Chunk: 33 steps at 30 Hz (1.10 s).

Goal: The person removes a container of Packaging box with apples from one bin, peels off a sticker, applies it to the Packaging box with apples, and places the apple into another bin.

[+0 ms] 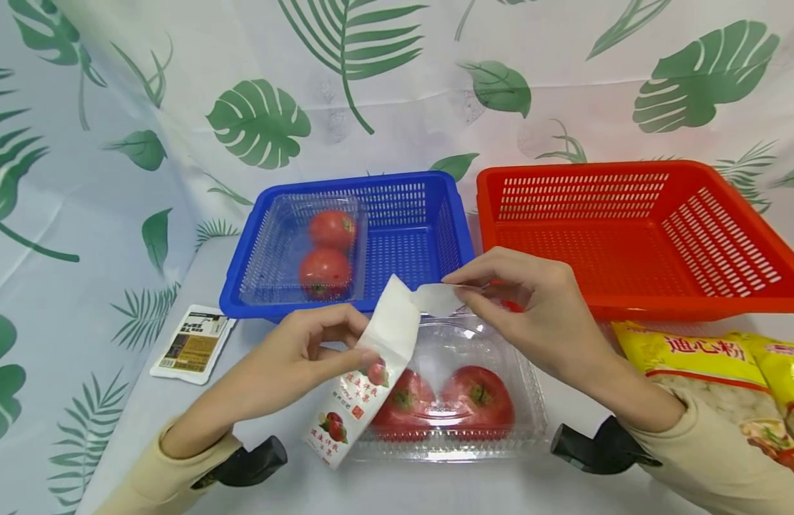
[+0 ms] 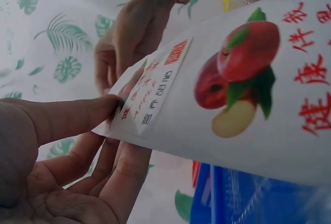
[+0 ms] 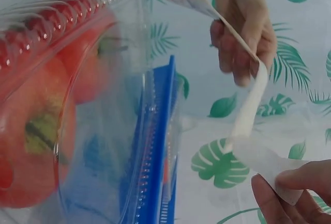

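Observation:
My left hand [image 1: 326, 343] pinches a strip of printed labels [image 1: 355, 411] between thumb and fingers. Red apples and red characters are printed on the strip, and its blank upper end bends over toward the right. Between my right hand's [image 1: 532, 307] thumb and fingers is the edge of a whitish label [image 1: 438, 299], partly lifted and overlapping the strip's upper end. Below both hands sits a clear lidded plastic box [image 1: 461, 447] with red apples [image 1: 477, 400] inside; the strip and right hand cover parts of it. A closer look at the label [image 3: 266, 164] comes in the right wrist view.
Behind the hands stand a blue basket [image 1: 410, 186], holding another clear box [image 1: 277, 247] with two apples, and a red basket [image 1: 577, 172]. A small flat packet [image 1: 194, 343] lies at the left. Yellow pasta bags [image 1: 706, 357] lie at the right.

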{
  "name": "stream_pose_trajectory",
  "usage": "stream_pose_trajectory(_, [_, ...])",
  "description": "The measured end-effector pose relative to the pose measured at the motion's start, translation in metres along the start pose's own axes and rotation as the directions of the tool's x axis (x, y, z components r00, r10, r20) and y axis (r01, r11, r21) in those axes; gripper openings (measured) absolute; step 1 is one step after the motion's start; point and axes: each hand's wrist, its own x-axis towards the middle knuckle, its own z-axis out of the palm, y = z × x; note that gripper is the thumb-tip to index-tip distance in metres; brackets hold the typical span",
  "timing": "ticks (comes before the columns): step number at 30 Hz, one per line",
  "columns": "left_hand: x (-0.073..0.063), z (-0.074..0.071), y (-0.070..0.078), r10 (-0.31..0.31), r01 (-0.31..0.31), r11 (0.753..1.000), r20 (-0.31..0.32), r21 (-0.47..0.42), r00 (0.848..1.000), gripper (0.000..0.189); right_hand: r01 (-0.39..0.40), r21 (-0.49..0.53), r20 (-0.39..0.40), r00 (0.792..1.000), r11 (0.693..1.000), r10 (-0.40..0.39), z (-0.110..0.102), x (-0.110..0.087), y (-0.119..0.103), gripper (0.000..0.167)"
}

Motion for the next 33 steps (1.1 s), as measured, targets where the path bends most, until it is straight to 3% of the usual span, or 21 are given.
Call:
stream_pose_trajectory(7, [-0.030, -0.033, -0.008, -0.059, 0.059, 0.998, -0.026, 0.002, 0.998, 0.011, -0.027, 0.019, 0.002, 1.000, 0.999, 0.027, -0.003, -0.002, 0.003, 0.032])
stream_pose_trajectory(12, [-0.055, -0.058, -0.027, -0.120, 0.123, 0.991, -0.059, 0.050, 0.991, 0.012, -0.034, 0.022, -0.001, 0.999, 0.999, 0.034, -0.005, -0.004, 0.006, 0.033])
stream_pose_trajectory(14, [-0.060, -0.068, -0.038, -0.131, 0.133, 0.989, -0.034, 0.060, 0.991, 0.011, -0.035, 0.026, -0.004, 0.999, 0.999, 0.035, -0.006, -0.005, 0.006, 0.033])
stream_pose_trajectory(17, [-0.065, -0.080, -0.054, -0.138, 0.135, 0.990, 0.068, 0.040, 0.988, 0.011, -0.044, 0.029, 0.000, 0.999, 0.999, 0.044, -0.006, -0.005, 0.007, 0.033])
stream_pose_trajectory(21, [-0.062, -0.085, -0.073, -0.125, 0.114, 0.992, 0.212, 0.061, 0.969, 0.009, -0.057, 0.020, 0.017, 0.998, 0.998, 0.057, -0.006, -0.006, 0.007, 0.033])
stream_pose_trajectory(25, [-0.051, -0.082, -0.090, -0.156, 0.125, 0.984, 0.292, 0.124, 0.943, 0.011, -0.062, 0.012, 0.028, 0.998, 0.998, 0.061, -0.004, -0.006, 0.006, 0.032])
stream_pose_trajectory(29, [-0.036, -0.076, -0.104, -0.230, 0.178, 0.966, 0.316, 0.186, 0.920, 0.015, -0.068, 0.018, 0.036, 0.997, 0.998, 0.067, -0.003, -0.006, 0.005, 0.032])
stream_pose_trajectory(33, [-0.024, -0.072, -0.112, -0.270, 0.215, 0.956, 0.313, 0.199, 0.911, 0.019, -0.076, 0.028, 0.048, 0.996, 0.997, 0.075, -0.001, -0.006, 0.004, 0.032])
